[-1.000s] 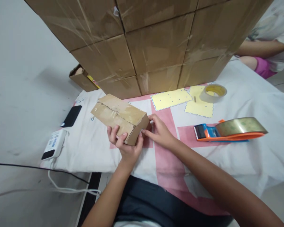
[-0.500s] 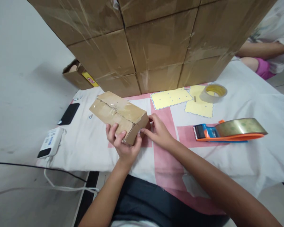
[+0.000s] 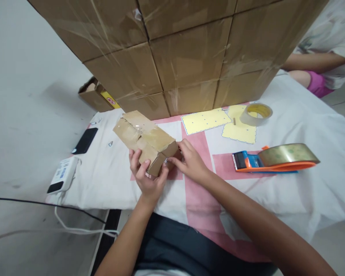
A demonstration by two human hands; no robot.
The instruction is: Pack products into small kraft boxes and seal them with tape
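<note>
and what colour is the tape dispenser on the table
Mainly orange and blue; the tape dispenser shows best in the head view, the only one.

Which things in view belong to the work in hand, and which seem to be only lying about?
In the work:
- small brown cardboard box, held in left hand, right hand at its end

Apparently lying about:
- orange-and-blue plastic tape dispenser
- clear round tape roll
- white rectangular plastic device

Cloth-covered table (image 3: pixel 100 180), tape dispenser (image 3: pixel 278 159), yellow sheets (image 3: pixel 205 121)

Pkg area prob.: ctn stack (image 3: pixel 189 57), tape disp. (image 3: pixel 276 158)
</note>
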